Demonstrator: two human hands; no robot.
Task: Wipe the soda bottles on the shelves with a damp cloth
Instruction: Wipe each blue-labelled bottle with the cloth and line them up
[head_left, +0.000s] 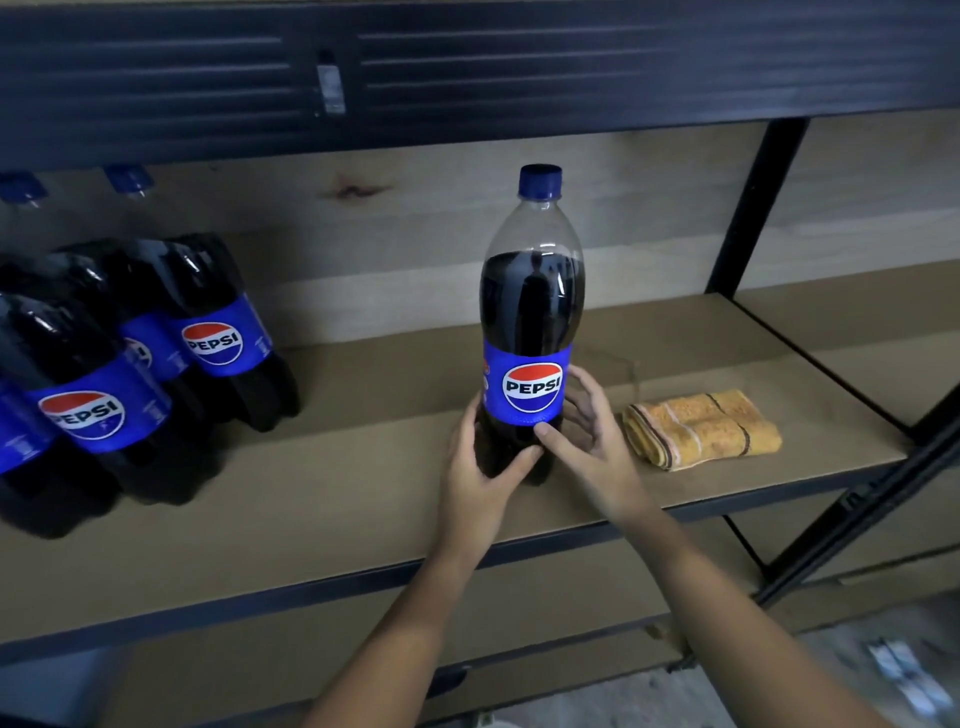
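A tall Pepsi bottle (531, 312) with a blue cap and blue label stands upright in the middle of the brown shelf board (337, 483). My left hand (480, 467) grips its dark lower part from the left, thumb across the front. My right hand (587, 441) holds it from the right, fingers behind the label and thumb on the front just below it. A folded yellow cloth (701, 428) with dark stripes lies on the shelf just right of my right hand, untouched.
Several more Pepsi bottles (156, 364) stand grouped at the shelf's left end. A dark metal shelf beam (467, 67) runs overhead, and a black upright post (748, 208) stands at the back right. A lower shelf (519, 623) shows beneath my arms.
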